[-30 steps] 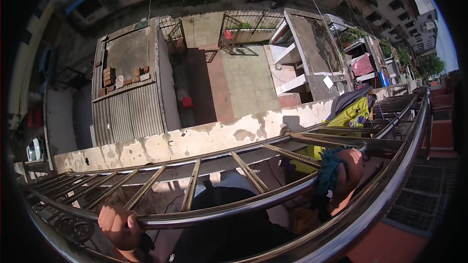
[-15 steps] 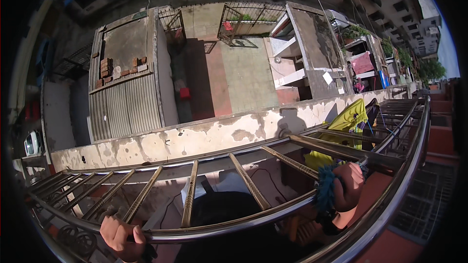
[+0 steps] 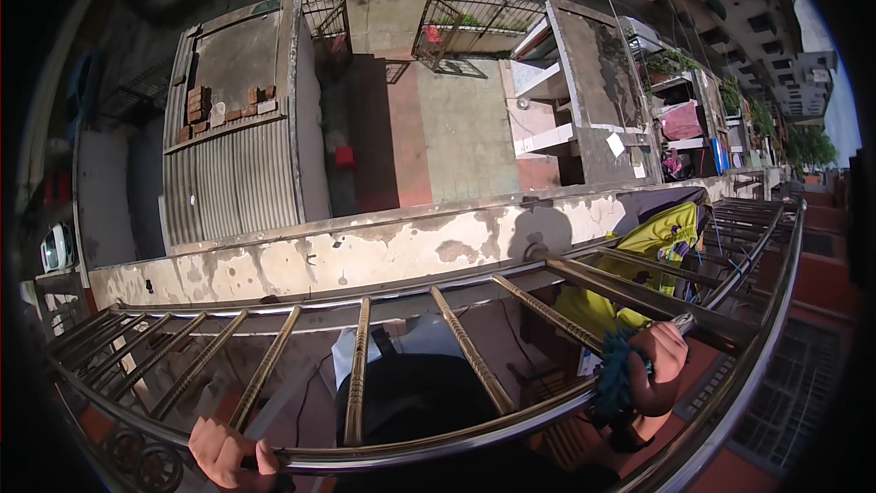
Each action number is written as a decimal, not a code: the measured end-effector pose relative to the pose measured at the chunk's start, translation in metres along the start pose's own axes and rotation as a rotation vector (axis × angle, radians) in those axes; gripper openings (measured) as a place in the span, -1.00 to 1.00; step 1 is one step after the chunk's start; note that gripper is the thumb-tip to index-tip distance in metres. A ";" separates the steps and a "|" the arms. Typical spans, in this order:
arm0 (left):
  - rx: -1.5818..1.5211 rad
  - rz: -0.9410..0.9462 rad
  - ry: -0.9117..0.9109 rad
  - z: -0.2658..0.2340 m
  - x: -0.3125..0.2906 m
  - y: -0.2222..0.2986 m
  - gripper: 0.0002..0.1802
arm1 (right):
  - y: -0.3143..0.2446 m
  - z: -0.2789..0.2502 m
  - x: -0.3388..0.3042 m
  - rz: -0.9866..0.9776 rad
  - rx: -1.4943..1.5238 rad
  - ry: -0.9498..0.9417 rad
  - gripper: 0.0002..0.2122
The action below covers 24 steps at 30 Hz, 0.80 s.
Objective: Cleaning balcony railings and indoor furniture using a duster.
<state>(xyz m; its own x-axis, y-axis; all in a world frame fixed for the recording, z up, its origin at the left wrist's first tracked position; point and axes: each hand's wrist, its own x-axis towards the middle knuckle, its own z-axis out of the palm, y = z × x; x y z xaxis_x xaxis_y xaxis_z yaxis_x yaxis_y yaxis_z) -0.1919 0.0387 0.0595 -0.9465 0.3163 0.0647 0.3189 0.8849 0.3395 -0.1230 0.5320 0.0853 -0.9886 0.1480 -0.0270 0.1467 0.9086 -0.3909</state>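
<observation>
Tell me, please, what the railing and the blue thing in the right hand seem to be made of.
Railing: seemingly polished metal, perhaps stainless steel; the top rail and bars carry bright sun glints. Blue thing in the right hand: probably cloth or yarn; it looks matte, bunched and fuzzy at the edge, but too small to be sure.

Head camera, looking down over railing (image 3: 438,443)

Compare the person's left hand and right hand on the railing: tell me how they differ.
The left hand grips the lower rail of the metal railing bare, with nothing in it; the right hand holds a dark teal cloth against the bars. The left hand sits low, near the picture's lower edge; the right hand is higher up, close to the yellow garment draped over the railing. Both are closed around the railing.
</observation>
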 end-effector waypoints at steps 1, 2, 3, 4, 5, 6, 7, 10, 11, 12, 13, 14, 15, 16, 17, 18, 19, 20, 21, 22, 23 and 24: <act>0.003 -0.005 -0.002 0.000 0.000 0.001 -0.57 | 0.000 0.001 0.000 0.003 -0.008 -0.008 -0.82; 0.000 0.042 0.049 0.002 0.005 0.002 -0.59 | 0.001 0.001 0.001 -0.001 -0.007 -0.009 -0.82; -0.002 0.089 0.099 0.004 0.008 0.003 -0.61 | 0.001 0.002 0.002 -0.003 -0.010 -0.014 -0.82; 0.002 0.085 0.099 -0.004 0.011 0.005 -0.61 | 0.002 0.003 0.004 -0.005 -0.013 -0.018 -0.82; -0.194 -0.253 -0.292 -0.018 0.015 0.005 -0.66 | 0.001 0.002 0.004 -0.003 -0.020 -0.019 -0.82; -0.386 -0.590 -0.686 -0.023 0.017 0.004 -0.61 | 0.001 0.002 0.004 -0.009 -0.028 -0.015 -0.81; -0.392 -0.588 -0.688 -0.017 0.013 0.000 -0.61 | 0.001 0.002 0.004 -0.016 -0.036 -0.011 -0.81; -0.074 -0.084 -0.226 -0.013 0.003 0.000 -0.60 | 0.004 0.001 0.008 -0.028 -0.004 -0.023 -0.80; -0.136 -0.231 -0.314 -0.014 0.005 0.001 -0.61 | 0.005 0.002 0.008 -0.025 -0.007 -0.022 -0.80; -0.198 -0.378 -0.399 -0.015 0.008 0.003 -0.62 | 0.005 0.004 0.008 -0.031 -0.011 -0.009 -0.79; -0.261 -0.523 -0.483 -0.017 0.011 0.005 -0.63 | 0.005 0.003 0.009 -0.037 -0.016 0.007 -0.79; -0.321 -0.670 -0.575 -0.019 0.012 0.007 -0.64 | 0.005 0.003 0.007 -0.029 -0.020 0.007 -0.79; -0.380 -0.814 -0.666 -0.020 0.013 0.008 -0.64 | 0.006 0.001 0.006 -0.032 -0.020 -0.005 -0.79; -0.384 -0.802 -0.672 -0.021 0.014 0.008 -0.64 | 0.006 -0.001 0.006 -0.035 -0.022 -0.013 -0.79; -0.307 -0.480 -0.494 -0.020 0.015 0.008 -0.67 | 0.005 -0.003 0.004 -0.025 -0.033 -0.003 -0.79; -0.231 -0.159 -0.308 -0.021 0.016 0.008 -0.70 | 0.004 -0.002 0.002 -0.024 -0.005 -0.001 -0.81; -0.245 -0.139 -0.293 -0.019 0.016 0.007 -0.70 | 0.006 -0.001 0.004 -0.032 0.019 0.010 -0.82; -0.103 -0.076 -0.281 -0.018 0.014 0.007 -0.74 | 0.009 -0.002 0.006 -0.029 -0.001 0.034 -0.82; 0.044 -0.015 -0.268 -0.018 0.011 0.006 -0.77 | 0.010 -0.001 0.004 -0.035 0.022 0.018 -0.82; 0.034 0.007 -0.252 -0.014 0.008 0.005 -0.77 | 0.011 -0.002 0.003 -0.041 0.045 0.004 -0.83; 0.103 0.038 -0.183 -0.013 0.004 0.003 -0.77 | 0.009 -0.003 0.003 -0.049 0.045 0.006 -0.83; 0.176 0.068 -0.110 -0.013 0.000 0.002 -0.77 | 0.007 -0.006 0.003 -0.048 0.039 0.031 -0.83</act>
<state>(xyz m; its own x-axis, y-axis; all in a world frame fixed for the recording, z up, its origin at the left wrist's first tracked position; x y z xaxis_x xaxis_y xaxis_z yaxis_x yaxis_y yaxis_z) -0.1917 0.0356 0.0723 -0.9143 0.4043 -0.0242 0.3949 0.9032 0.1683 -0.1242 0.5412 0.0875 -0.9929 0.1175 0.0208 0.0974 0.8990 -0.4269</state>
